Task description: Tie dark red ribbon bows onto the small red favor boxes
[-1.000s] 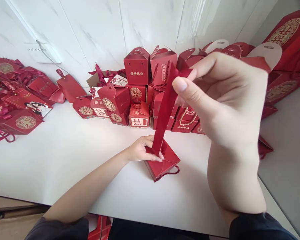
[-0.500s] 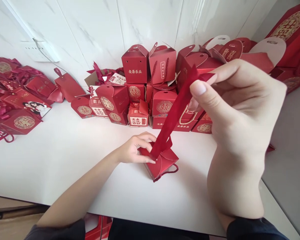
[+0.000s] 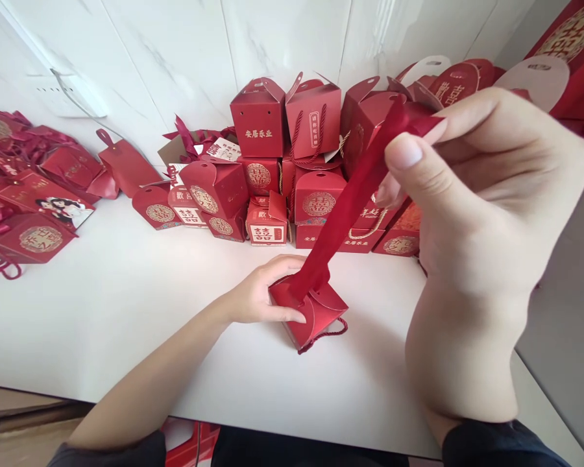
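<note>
A small red gift box (image 3: 321,316) with overlapping curved top flaps sits on the white table. My left hand (image 3: 267,292) grips its left side, the thumb lying along the top and the fingertips hidden behind. A dark red rope handle (image 3: 333,329) loops out at the box's right side. From the middle of the top rises a dark red ribbon (image 3: 345,214), stretched up and to the right. Close to the camera, my right hand (image 3: 472,175) pinches the ribbon's upper end between thumb and forefinger.
Behind the box, several red candy boxes (image 3: 260,126) stand stacked against the tiled wall (image 3: 175,45). A heap of red boxes and ribbons (image 3: 39,237) lies on the left. A wall socket (image 3: 61,96) with a grey cable sits above it. A large red bag (image 3: 571,48) stands at the right.
My right hand has moved right and slightly up with the ribbon. My left hand has shifted from the ribbon's base to the side of the box, its thumb now flatter on top.
</note>
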`<action>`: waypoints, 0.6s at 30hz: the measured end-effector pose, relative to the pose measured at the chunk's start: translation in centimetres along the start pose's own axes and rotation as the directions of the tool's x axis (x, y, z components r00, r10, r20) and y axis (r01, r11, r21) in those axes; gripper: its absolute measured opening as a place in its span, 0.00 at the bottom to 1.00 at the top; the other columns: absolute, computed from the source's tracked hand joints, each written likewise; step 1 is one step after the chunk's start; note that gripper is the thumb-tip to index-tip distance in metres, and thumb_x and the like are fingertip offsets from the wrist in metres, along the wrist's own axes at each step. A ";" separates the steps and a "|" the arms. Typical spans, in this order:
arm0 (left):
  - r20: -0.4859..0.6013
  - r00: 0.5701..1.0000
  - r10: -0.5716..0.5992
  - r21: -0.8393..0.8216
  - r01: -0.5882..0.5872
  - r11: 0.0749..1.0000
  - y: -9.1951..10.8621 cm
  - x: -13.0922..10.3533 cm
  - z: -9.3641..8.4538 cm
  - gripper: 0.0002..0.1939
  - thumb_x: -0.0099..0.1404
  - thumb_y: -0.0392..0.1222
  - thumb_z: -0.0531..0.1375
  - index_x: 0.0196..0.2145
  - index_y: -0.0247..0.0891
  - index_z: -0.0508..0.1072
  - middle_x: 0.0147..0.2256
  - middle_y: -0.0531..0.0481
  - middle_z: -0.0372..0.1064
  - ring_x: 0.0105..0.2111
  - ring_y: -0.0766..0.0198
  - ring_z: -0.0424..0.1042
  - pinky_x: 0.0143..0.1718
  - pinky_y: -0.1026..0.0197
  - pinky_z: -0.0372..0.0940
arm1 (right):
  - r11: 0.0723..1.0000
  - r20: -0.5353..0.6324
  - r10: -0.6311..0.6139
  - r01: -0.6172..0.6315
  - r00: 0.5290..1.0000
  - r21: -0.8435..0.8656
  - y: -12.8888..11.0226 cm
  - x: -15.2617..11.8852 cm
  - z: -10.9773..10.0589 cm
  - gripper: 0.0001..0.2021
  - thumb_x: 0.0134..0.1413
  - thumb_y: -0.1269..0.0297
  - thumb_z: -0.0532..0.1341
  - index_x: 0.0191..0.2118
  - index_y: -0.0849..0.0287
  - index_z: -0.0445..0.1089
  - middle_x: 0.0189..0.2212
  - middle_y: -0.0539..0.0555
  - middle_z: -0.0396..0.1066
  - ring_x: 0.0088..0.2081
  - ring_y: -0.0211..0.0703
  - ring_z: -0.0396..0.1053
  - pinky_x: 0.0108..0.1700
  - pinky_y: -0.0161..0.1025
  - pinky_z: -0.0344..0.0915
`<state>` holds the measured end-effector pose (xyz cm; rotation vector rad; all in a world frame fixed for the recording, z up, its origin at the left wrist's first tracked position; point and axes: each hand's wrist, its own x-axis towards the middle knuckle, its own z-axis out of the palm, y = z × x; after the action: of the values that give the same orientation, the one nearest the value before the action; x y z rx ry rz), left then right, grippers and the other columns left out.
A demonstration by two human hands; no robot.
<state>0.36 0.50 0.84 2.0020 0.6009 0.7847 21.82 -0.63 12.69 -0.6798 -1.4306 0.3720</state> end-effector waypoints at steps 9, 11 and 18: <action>0.063 0.985 -0.159 -0.147 0.167 0.975 -0.8 0.2 1.3 0.33 0.52 0.40 0.70 0.55 0.39 0.66 0.57 0.36 0.63 0.57 0.47 0.64 0.58 0.46 0.62 | 0.989 -0.144 -0.087 0.103 0.986 0.110 0.2 0.2 1.0 0.11 0.52 0.75 0.66 0.27 0.49 0.74 0.21 0.49 0.59 0.23 0.41 0.58 0.24 0.41 0.52; 0.080 0.985 -0.154 -0.207 0.168 0.964 -0.8 0.3 1.4 0.33 0.53 0.39 0.70 0.55 0.38 0.65 0.55 0.37 0.65 0.55 0.49 0.67 0.56 0.47 0.64 | 0.991 -0.133 -0.105 0.115 0.986 0.072 -0.3 0.5 1.1 0.10 0.53 0.74 0.66 0.27 0.49 0.73 0.22 0.49 0.60 0.23 0.41 0.58 0.24 0.41 0.54; 0.112 0.988 -0.111 -0.361 0.144 0.921 -0.9 0.8 1.8 0.30 0.53 0.35 0.70 0.52 0.38 0.66 0.49 0.37 0.71 0.51 0.52 0.71 0.51 0.49 0.67 | 0.998 0.105 -0.057 0.059 0.993 -0.015 -2.2 1.4 1.6 0.09 0.55 0.68 0.65 0.28 0.46 0.70 0.25 0.48 0.67 0.26 0.44 0.65 0.26 0.44 0.62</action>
<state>2.06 0.53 -0.47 1.6260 0.4857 0.6687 20.11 -1.13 15.16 -0.6398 -1.5520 0.3537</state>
